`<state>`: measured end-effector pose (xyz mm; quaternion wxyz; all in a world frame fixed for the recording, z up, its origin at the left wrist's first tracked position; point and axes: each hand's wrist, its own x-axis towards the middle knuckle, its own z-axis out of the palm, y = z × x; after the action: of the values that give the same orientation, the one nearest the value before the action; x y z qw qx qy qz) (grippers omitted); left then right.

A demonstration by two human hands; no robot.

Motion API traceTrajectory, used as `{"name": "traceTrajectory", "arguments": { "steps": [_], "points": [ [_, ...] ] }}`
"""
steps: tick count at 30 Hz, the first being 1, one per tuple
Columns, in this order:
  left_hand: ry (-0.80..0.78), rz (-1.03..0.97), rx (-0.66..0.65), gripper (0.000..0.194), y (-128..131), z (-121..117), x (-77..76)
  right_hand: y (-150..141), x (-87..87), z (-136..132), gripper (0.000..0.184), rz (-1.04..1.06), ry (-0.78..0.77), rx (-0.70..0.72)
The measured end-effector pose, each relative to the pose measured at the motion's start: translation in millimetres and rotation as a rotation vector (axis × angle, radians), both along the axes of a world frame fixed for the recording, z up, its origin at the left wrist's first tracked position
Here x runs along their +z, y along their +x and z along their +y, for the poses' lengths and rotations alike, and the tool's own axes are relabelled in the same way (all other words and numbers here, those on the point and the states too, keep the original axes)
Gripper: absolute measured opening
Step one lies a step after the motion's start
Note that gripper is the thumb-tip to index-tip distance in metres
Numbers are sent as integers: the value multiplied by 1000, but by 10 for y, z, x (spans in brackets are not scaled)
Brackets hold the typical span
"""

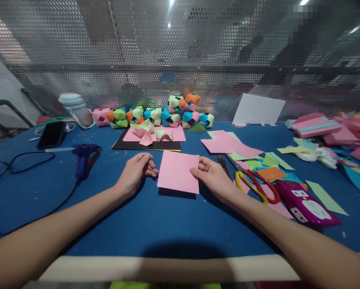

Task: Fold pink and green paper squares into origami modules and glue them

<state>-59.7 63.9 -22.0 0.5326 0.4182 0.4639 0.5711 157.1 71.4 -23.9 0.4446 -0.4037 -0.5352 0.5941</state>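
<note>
A square sheet of pink paper (179, 172) is held slightly above the blue table, tilted, with its shadow beneath. My right hand (212, 174) pinches its right edge, thumb on top and fingers behind. Just off the left edge of the sheet, my left hand (137, 170) is loosely curled with its fingers a little apart and nothing in them. Behind the sheet, folded paper pieces (164, 135) lie on pink paper over a black board (146, 145).
Several colourful paper balls (171, 116) line the back by a perforated metal screen. Scissors (256, 186), paper scraps (271, 173) and a purple packet (308, 204) lie to the right. A blue glue gun (84, 158), phone (51, 134) and bottle (77, 110) are at left.
</note>
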Motion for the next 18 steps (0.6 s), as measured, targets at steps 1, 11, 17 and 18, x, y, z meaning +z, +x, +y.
{"name": "traceTrajectory", "arguments": {
  "steps": [1,11,17,18],
  "points": [
    [-27,7,26,12,-19,42,-34,-6,-34,5,23,-9,7,15],
    [17,299,19,16,18,48,-103,-102,-237,27,20,-239,338,15],
    [9,284,38,17,7,78,-107,-292,-190,239,26,-316,453,-45],
    [3,222,44,16,-1,86,-113,-351,-188,275,27,-298,438,-59]
  ]
}}
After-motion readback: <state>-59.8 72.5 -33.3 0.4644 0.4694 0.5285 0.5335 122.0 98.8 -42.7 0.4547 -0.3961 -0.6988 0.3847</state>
